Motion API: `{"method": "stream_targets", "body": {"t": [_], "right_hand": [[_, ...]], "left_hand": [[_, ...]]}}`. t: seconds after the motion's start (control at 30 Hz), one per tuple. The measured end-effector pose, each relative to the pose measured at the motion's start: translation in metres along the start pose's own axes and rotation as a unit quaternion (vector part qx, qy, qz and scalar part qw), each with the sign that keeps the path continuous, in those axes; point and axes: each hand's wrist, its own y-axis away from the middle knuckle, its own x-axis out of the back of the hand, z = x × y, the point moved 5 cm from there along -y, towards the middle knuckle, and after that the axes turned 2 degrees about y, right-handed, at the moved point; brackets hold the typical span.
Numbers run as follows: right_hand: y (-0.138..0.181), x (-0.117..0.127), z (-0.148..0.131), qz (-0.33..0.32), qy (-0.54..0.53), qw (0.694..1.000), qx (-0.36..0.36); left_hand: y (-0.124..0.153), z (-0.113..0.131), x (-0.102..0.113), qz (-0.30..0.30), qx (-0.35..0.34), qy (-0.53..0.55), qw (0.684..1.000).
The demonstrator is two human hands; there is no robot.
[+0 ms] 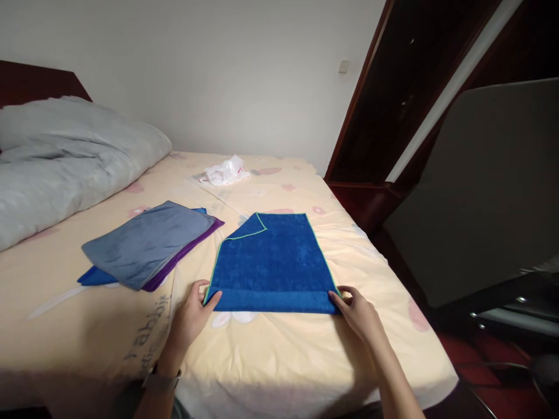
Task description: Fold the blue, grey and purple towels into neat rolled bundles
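Note:
A blue towel (271,256) with green edging lies spread on the bed in front of me. Its far left corner is turned over onto the top, and a strip along the near edge is folded up. My left hand (194,308) pinches the near left end of that strip between thumb and fingers. At the near right end, my right hand (356,308) grips the strip the same way. To the left rests a loose stack of folded cloths: a grey one (151,244) on top, a purple one (181,259) under it, and a blue one (98,276) at the bottom.
A crumpled white plastic bag (226,170) sits toward the back of the bed (279,361). A grey quilt (74,157) is heaped at the left. Beyond the bed's right edge stands a dark grey panel (480,192), with a dark door (406,87) behind.

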Motion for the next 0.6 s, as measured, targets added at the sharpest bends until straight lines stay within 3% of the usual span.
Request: {"method": "stream_targets", "body": {"t": [0.23,0.4,0.47,0.6], "right_hand": [[0.005,0.004,-0.006,0.014,-0.163,0.982,0.09],[0.007,0.001,-0.002,-0.036,-0.079,0.991,0.1],[0.008,0.003,0.001,-0.052,-0.06,0.993,0.091],[0.017,0.013,0.003,-0.106,-0.14,0.978,0.117]], "left_hand": [[0.001,0.0,0.007,0.01,-0.048,0.071,0.996],[0.009,-0.003,0.017,-0.015,-0.044,-0.029,0.999],[0.008,-0.005,0.02,-0.021,-0.081,-0.06,0.995],[0.005,-0.001,0.027,-0.031,-0.231,-0.037,0.972]]}}
